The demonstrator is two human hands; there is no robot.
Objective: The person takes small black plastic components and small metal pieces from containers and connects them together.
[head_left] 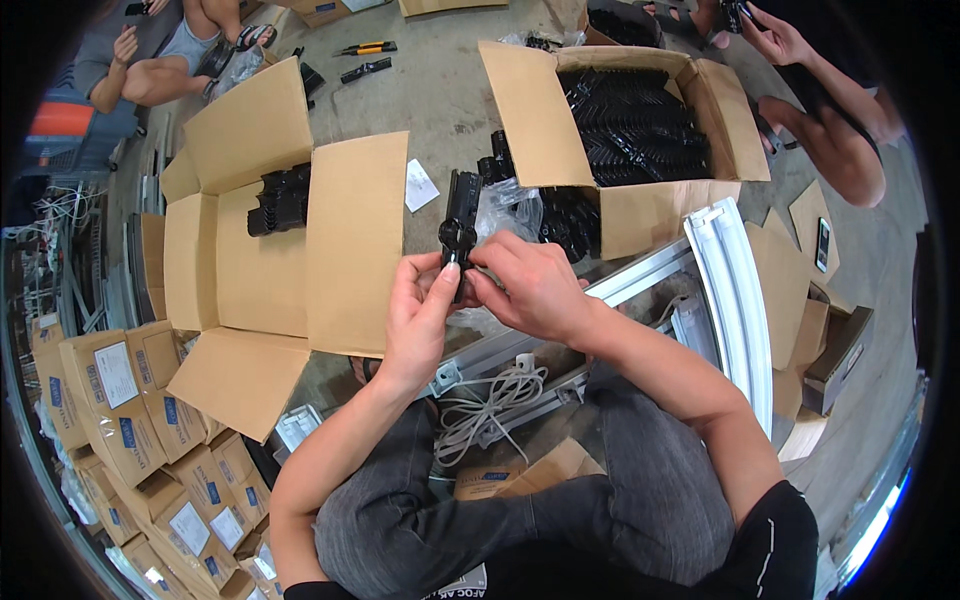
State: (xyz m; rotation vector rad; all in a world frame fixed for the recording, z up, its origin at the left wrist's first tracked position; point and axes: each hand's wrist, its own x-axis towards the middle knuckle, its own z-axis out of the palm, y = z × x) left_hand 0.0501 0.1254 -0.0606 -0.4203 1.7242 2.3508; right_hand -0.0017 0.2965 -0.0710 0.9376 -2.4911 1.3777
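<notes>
My left hand [418, 310] and right hand [530, 288] both pinch a long black plastic part [459, 225], upright between two open cardboard boxes [300, 250] on the floor.

Both hands [480, 295] raised together, fingers curled, seemingly pinching, forearms converging

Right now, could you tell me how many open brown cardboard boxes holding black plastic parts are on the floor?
2: the open brown cardboard box on the left, nearly empty, and the full one at upper right. Others may be hidden.
</notes>
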